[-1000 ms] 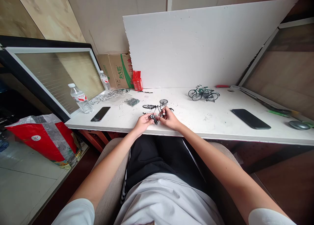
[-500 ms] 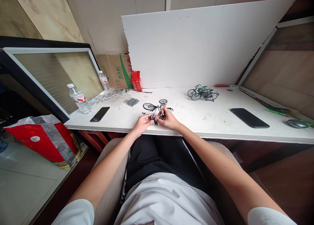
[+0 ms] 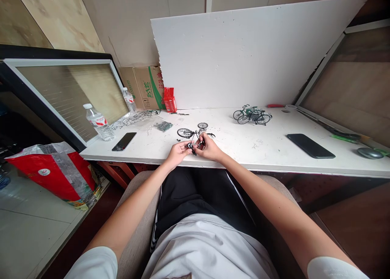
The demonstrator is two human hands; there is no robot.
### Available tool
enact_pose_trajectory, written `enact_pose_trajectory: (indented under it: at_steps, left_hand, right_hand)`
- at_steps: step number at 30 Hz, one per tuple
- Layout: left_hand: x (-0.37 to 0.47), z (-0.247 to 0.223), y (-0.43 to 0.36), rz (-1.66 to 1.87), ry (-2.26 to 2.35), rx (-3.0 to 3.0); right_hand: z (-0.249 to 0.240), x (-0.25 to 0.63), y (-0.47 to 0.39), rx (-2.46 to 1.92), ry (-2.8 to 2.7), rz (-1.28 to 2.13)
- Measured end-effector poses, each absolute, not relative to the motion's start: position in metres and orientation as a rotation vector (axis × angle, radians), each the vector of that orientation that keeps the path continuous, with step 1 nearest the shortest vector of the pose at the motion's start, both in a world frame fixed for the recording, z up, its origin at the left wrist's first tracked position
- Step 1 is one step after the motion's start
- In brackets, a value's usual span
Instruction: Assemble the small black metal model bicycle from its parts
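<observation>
Near the front edge of the white table, both hands hold a small black model bicycle point(image 3: 185, 133) with a spoked wheel at its far left end. My left hand point(image 3: 177, 154) pinches its near side by a dark round part. My right hand point(image 3: 209, 148) is closed on the frame from the right, and its fingers hide part of it. A loose spoked wheel point(image 3: 202, 125) lies just beyond the hands. Farther back on the right stand finished-looking model bicycles point(image 3: 252, 115), one of them green.
A phone point(image 3: 124, 141) and a water bottle point(image 3: 99, 124) are at the left, with thin black part frames point(image 3: 137, 118) and a small bag of parts point(image 3: 164, 126) behind. A red box point(image 3: 170, 100) stands at the back. On the right lie a larger phone point(image 3: 310, 145) and a mouse point(image 3: 369, 153).
Almost nothing differs. The model bicycle and the fingers on it have shifted very slightly; both hands keep their grip.
</observation>
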State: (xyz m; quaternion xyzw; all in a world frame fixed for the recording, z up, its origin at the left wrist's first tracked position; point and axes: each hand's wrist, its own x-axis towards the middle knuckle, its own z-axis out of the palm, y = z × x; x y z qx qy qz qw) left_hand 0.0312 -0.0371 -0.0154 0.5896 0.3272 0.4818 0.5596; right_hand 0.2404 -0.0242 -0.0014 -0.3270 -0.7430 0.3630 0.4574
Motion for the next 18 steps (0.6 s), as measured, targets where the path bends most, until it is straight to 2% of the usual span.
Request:
enact_pose_trajectory:
  at_steps: [18]
  left_hand:
    - [0.0299, -0.0150, -0.0376, 1.159, 0.815, 1.379]
  right_hand:
    - [0.0005, 0.2439, -0.0245, -0.804, -1.798, 0.986]
